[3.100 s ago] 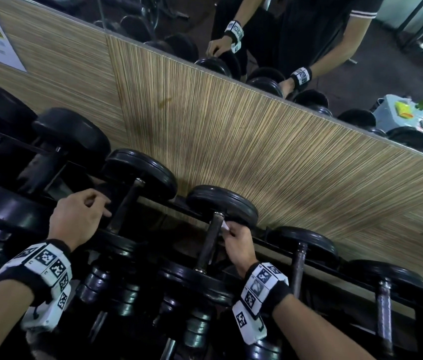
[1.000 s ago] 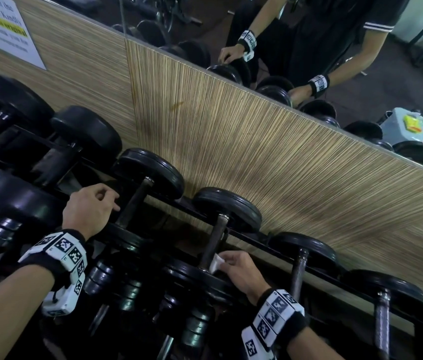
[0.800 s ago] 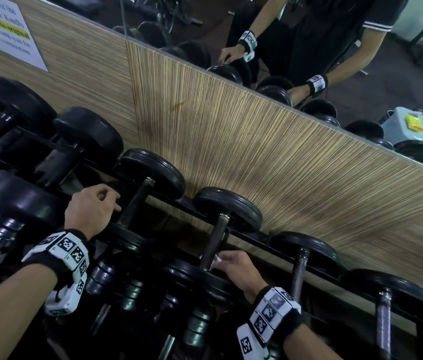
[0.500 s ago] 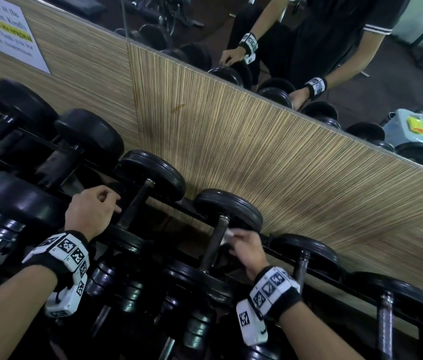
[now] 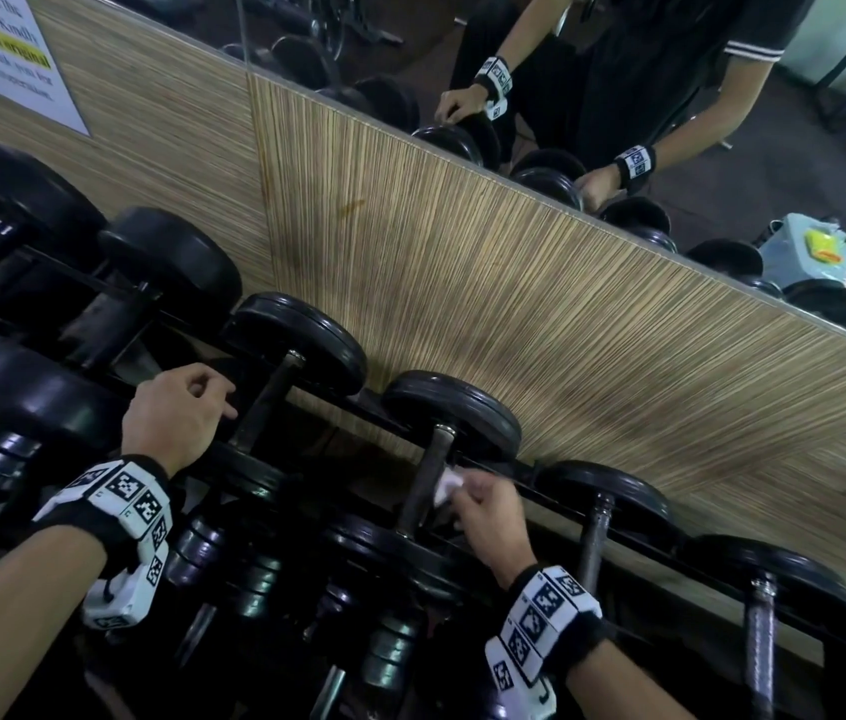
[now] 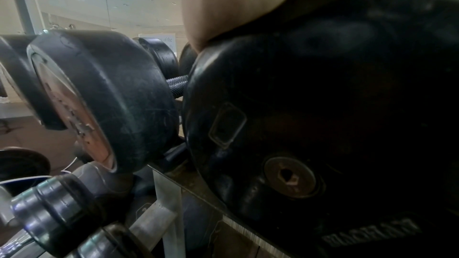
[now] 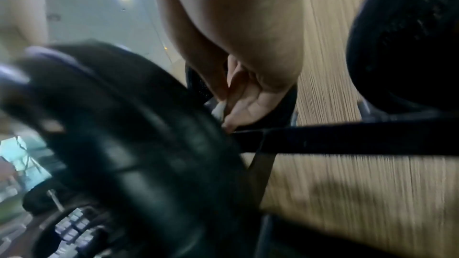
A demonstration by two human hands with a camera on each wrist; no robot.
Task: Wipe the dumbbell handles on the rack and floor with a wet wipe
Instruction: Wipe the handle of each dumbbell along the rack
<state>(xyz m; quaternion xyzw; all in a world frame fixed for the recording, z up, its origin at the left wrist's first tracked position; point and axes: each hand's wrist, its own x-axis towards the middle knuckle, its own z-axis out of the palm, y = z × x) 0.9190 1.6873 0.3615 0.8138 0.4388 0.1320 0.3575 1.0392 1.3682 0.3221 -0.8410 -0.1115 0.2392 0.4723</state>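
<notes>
Right hand (image 5: 488, 517) pinches a small white wet wipe (image 5: 445, 484) against the dark metal dumbbell handle (image 5: 426, 480) on the black rack (image 5: 556, 498); the handle's long axis points toward the striped wooden wall panel (image 5: 540, 314). Left hand (image 5: 176, 415), loosely curled, holds nothing.

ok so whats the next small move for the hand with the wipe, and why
Probably slide the right hand down the dumbbell handle toward the near plate. It pinches the wet wipe against the bar about midway, so the lower stretch looks still uncovered. The left hand steadies itself on the neighbouring dumbbell.
</notes>
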